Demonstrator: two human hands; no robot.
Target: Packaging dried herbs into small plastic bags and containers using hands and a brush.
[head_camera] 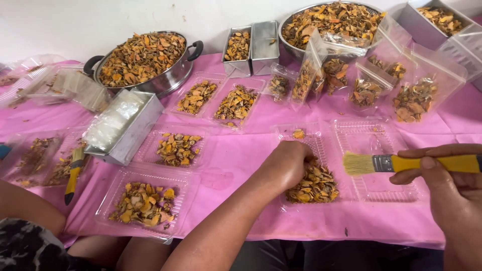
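Left hand [288,163] is curled, fingers buried in a heap of dried orange-brown root slices [314,185] filling the near half of an open clear plastic clamshell tray [371,133] on the pink tablecloth [236,155]. Whether it pinches any slices cannot be told.

Right hand [447,175] grips a yellow-handled paintbrush [401,163], bristles over the tray's empty lid half.

Slices look light, brittle, crumbly; best taken in loose pinches. The tray seems thin and flexible; best held by its rim.

The left fingertips are hidden, and the brush handle's end is cut off at the frame edge.
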